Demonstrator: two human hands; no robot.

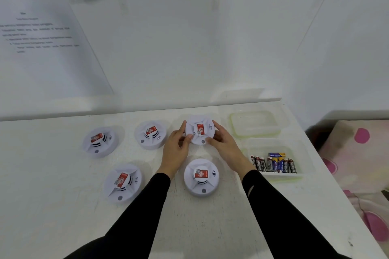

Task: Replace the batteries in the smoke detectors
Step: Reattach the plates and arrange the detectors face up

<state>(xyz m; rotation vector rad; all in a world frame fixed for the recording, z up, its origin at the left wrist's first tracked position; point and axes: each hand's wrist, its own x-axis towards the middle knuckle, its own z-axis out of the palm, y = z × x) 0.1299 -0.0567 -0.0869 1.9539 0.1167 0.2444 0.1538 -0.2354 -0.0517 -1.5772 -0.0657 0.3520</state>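
Several round white smoke detectors with red stickers lie on the white table point(63, 206). My left hand point(176, 147) and my right hand point(225, 143) both grip the far right detector point(200, 130) by its sides. Another detector point(201, 176) sits just in front of it, between my forearms. Others lie at the far middle point(151, 134), far left point(99, 141) and near left point(122, 182). A clear tub point(294, 153) to the right holds several AA batteries point(273, 164).
An empty clear tub point(255, 123) stands behind the battery tub. White walls with printed sheets point(42, 44) close the table at the back and left. The table's right edge drops to a pink patterned cloth point(362, 170).
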